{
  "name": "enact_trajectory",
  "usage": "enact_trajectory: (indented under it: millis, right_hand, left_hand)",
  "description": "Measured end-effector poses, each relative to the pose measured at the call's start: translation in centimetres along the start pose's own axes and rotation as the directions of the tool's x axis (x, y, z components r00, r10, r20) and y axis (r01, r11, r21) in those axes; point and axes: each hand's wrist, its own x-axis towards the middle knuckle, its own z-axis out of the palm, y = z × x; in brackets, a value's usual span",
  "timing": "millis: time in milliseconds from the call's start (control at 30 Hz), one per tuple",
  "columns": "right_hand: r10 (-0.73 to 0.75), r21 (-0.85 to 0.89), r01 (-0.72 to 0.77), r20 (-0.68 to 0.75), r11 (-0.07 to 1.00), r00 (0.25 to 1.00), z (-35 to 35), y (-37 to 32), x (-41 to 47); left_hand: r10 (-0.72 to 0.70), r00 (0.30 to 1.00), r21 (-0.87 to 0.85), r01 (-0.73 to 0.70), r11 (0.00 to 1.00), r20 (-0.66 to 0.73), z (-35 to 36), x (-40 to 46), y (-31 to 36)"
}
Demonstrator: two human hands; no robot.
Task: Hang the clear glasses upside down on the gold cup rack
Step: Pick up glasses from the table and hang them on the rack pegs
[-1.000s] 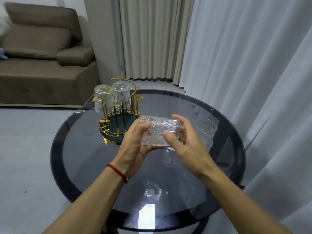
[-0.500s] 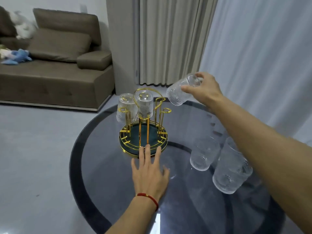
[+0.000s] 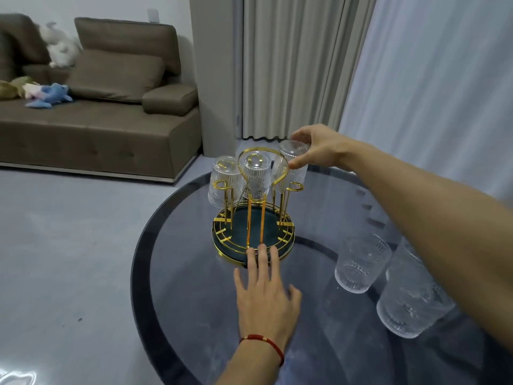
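Three ribbed glasses sit mouth-down on the gold cup rack [image 3: 252, 215]: one on the rack's left [image 3: 223, 180], one at its centre under the handle loop [image 3: 256, 175], and a third at its far right [image 3: 293, 165], which my right hand [image 3: 319, 148] pinches by the base between thumb and fingers. I can't tell whether that glass is fully seated on its peg or only part way down. My left hand [image 3: 265, 295] lies flat on the round glass table [image 3: 172, 273] just in front of the rack, fingers spread, with the longest fingertips touching the rack's dark green base tray. Two more ribbed tumblers stand upright to the right of the rack, one nearer it [image 3: 362, 263] and one farther out [image 3: 413, 295], partly behind my right forearm.

My worry is letting go too early. If the rim is caught on the peg's ring and not over it, the glass could tip off and strike its neighbour or the tabletop (glass on glass, no forgiveness). Pulling my right arm back low could also sweep the farther tumbler. A sideways nudge could shift the rack unless my left hand braces it.
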Motion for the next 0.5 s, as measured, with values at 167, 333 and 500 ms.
enact_trajectory:
  millis: [167, 333, 500]
  right_hand:
    - [-0.011, -0.003, 0.011, 0.079, 1.0, 0.997, 1.4, 0.7, 0.5]
    - [-0.015, -0.001, 0.015, 0.11, 1.0, 0.994, 2.8, 1.3, 1.2]
    - [-0.035, 0.038, 0.031, 0.105, 0.999, 0.994, 3.3, 2.0, 1.2]
  left_hand:
    - [0.002, 1.0, -0.001, -0.002, 1.0, 0.005, 0.1, 0.0, 0.0]
    - [0.0, 1.0, -0.008, 0.0, 1.0, 0.004, -0.1, 0.0, 0.2]
    - [-0.008, 1.0, -0.019, 0.008, 1.0, -0.001, -0.1, 0.0, 0.2]
